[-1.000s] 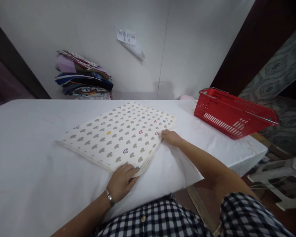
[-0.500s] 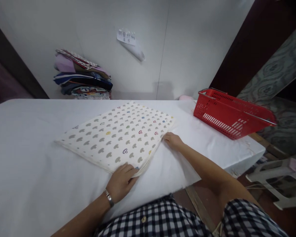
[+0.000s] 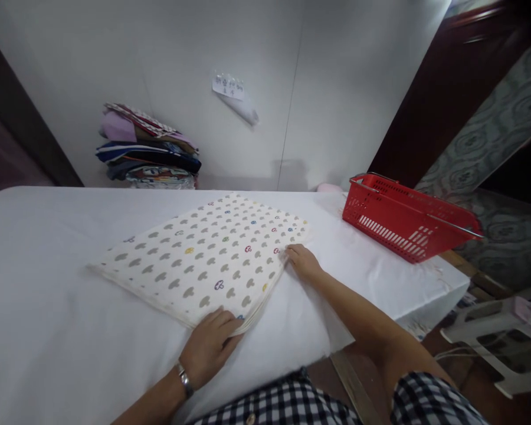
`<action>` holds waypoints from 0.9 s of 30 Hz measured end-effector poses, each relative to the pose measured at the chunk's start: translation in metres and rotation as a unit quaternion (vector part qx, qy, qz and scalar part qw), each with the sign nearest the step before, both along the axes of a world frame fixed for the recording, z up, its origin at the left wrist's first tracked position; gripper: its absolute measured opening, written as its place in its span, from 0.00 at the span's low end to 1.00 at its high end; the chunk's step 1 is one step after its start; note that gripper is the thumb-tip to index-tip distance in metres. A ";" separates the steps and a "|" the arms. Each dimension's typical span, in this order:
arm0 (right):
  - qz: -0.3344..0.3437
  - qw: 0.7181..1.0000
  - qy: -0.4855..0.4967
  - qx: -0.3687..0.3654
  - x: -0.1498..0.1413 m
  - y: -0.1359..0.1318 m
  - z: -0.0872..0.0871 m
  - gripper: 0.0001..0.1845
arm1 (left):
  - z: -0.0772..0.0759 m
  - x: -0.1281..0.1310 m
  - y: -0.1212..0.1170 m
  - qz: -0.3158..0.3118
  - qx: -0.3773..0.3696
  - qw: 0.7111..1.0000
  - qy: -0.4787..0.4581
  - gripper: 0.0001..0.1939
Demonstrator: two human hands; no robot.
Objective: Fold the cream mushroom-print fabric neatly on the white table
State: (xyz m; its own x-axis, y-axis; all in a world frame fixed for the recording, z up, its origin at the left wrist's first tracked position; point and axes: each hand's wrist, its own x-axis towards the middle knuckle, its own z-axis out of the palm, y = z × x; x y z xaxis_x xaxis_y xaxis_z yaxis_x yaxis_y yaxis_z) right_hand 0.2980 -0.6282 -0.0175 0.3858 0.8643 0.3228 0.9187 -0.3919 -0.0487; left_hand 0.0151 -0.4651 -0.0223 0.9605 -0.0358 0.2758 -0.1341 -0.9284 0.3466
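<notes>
A folded white cloth [image 3: 212, 254] printed with grey and a few coloured mushroom-like shapes lies flat on the table, turned cornerwise to me. Its layers show along the right edge. My left hand [image 3: 210, 345], with a metal band at the wrist, grips the near corner, fingers on top and thumb at the layered edge. My right hand [image 3: 304, 262] is closed on the right edge farther up, its fingertips partly hidden against the cloth.
A red plastic basket [image 3: 407, 218] with metal handles stands at the table's right end. Folded fabrics [image 3: 153, 147] are piled at the back left by the wall. A white tablecloth [image 3: 48, 283] covers the table; a plastic stool [image 3: 500, 330] is at the lower right.
The view has tilted up slightly, so everything sits a little lower in the picture. Both hands keep their places on the cloth, which lies much as before.
</notes>
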 end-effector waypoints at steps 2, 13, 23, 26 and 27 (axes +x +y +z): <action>-0.004 1.000 -0.007 0.011 0.001 0.002 -0.001 0.19 | -0.002 0.000 0.001 -0.004 0.002 1.000 -0.005 0.10; 0.060 0.998 0.017 0.008 0.008 0.001 -0.016 0.14 | 0.000 -0.001 0.000 0.000 0.010 1.000 -0.013 0.10; 0.061 0.998 0.030 -0.003 0.006 0.006 -0.006 0.16 | -0.007 -0.001 0.000 -0.006 0.028 0.999 -0.040 0.08; 0.070 0.997 0.027 -0.007 0.002 0.004 -0.003 0.17 | -0.006 -0.002 -0.002 0.002 0.027 0.999 -0.033 0.09; 0.078 0.997 0.022 -0.004 -0.001 0.002 -0.003 0.17 | -0.005 -0.002 -0.003 0.007 0.024 0.999 -0.028 0.09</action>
